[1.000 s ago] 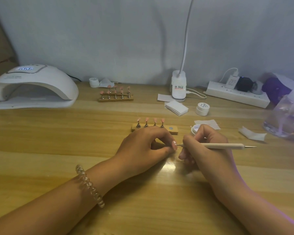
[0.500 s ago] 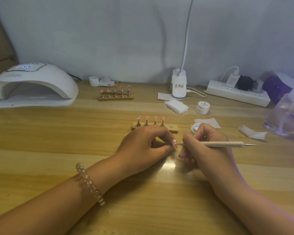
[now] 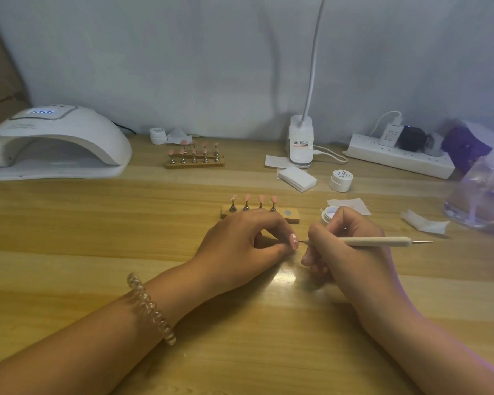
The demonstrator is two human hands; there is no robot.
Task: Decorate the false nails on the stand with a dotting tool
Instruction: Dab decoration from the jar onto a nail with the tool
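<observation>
Head view: left hand (image 3: 240,249) pinches a small pink false nail (image 3: 293,240), its lower part hidden by the fingers. The right hand (image 3: 345,243) grips a beige double-ended dotting tool (image 3: 380,241), tip at the nail. Beyond, knuckles partly cover the wooden nail stand (image 3: 295,215); a white jar (image 3: 326,214) is mostly hidden.

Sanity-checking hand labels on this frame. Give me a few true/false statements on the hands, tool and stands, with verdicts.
1. The right hand grips the dotting tool. True.
2. The left hand lies flat and holds nothing. False: it pinches a false nail at the tool's tip.
3. The near stand carries four mounted nails. True.
4. The nail lamp sits on the right side. False: it sits far left on the table.
</observation>
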